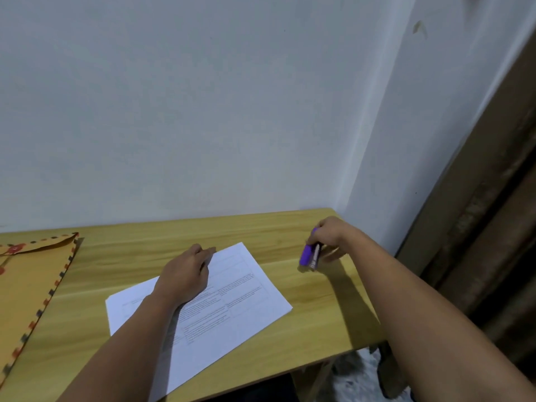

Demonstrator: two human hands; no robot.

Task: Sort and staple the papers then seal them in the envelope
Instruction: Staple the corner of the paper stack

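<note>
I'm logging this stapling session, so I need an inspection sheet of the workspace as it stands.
Surface: wooden table, pushed into a wall corner.
Job's things: papers lying flat mid-table; purple stapler held clear of them; envelope at the left edge.
Clutter: nothing seen.
Hands: left hand rests on the papers; right hand grips the stapler.
Cables: nothing seen.
Surroundings: pale wall; brown wooden frame on the right.
</note>
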